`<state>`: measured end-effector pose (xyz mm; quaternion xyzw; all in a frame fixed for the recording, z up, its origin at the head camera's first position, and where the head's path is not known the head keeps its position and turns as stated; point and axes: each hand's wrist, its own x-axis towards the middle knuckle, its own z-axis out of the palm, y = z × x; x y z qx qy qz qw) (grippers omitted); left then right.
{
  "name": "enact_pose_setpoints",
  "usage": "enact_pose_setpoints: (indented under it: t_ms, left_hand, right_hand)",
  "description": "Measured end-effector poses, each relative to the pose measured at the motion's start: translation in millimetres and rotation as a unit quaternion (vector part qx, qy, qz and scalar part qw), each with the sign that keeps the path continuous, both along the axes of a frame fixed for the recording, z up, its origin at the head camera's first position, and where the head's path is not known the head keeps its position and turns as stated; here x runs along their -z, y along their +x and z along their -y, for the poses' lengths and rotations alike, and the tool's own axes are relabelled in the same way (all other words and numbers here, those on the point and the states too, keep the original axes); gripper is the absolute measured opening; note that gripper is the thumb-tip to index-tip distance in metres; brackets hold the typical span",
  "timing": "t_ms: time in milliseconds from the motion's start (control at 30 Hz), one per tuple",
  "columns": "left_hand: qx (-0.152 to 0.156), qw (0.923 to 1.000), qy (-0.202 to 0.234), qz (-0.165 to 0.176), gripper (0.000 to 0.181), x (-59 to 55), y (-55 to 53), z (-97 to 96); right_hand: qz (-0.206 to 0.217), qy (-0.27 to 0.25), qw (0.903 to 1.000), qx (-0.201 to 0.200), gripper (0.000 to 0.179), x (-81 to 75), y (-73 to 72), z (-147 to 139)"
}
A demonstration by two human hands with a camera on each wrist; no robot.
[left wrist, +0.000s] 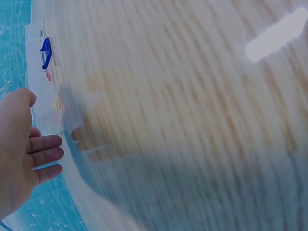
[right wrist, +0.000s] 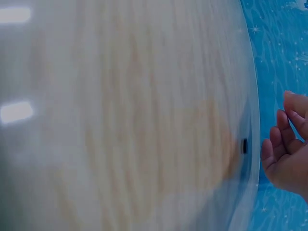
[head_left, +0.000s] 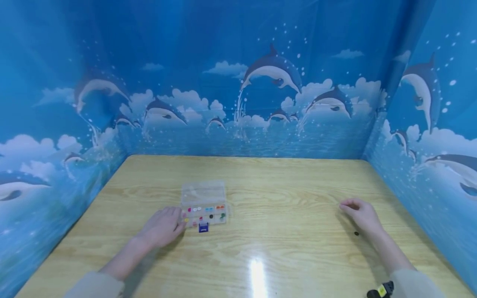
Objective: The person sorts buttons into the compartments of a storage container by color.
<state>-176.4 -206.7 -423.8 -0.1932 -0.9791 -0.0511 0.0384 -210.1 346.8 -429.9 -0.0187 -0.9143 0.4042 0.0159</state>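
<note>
A clear plastic compartment box (head_left: 203, 192) stands on the table with its lid raised at the back. Small coloured pieces, perhaps buttons, lie in its compartments, and a blue clasp (head_left: 203, 227) juts from the front. My left hand (head_left: 164, 225) holds the left end of the box between thumb and index finger, its other fingers loosely extended. Far to the right, my right hand (head_left: 360, 214) is raised over the table, thumb and index fingertips together. Whether something small is pinched there cannot be made out. A small dark round piece (head_left: 356, 233) lies below it, apart from the fingers.
The wood-grain table (head_left: 275, 198) is bordered at the back and sides by a blue dolphin-print curtain (head_left: 223, 49). A bright reflection shows near the table's front. A black device with a yellow mark (head_left: 381, 290) is by the right sleeve.
</note>
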Motion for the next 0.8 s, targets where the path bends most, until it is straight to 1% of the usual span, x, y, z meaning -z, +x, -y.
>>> enact_pose_setpoints:
  t_ms: [100,267,467,667,800]
  left_hand:
    - [0.005,1.0000,0.003,-0.001,0.024,-1.6,1.2,-0.2]
    - [0.005,1.0000,0.005,0.000,0.020,-2.8,2.0,-0.8]
    - [0.005,1.0000,0.005,0.003,0.019,-2.6,1.2,-1.3]
    - [0.004,1.0000,0.007,0.002,0.019,-1.4,1.1,-0.9]
    - [0.007,0.9999,0.009,0.000,0.019,-0.5,0.8,-0.7]
  right_hand:
    - [0.007,0.018,0.9998,-0.006,0.047,1.0,4.9,-8.7]
    - [0.024,0.023,0.9994,-0.005,0.052,2.7,11.7,-21.4]
    - [0.027,0.043,0.9985,-0.019,0.046,1.7,20.1,-29.1]
    - [0.051,0.076,0.9940,-0.060,0.040,-0.2,24.6,-35.8]
    - [0.078,0.074,0.9900,-0.091,0.037,-2.1,26.8,-39.5]
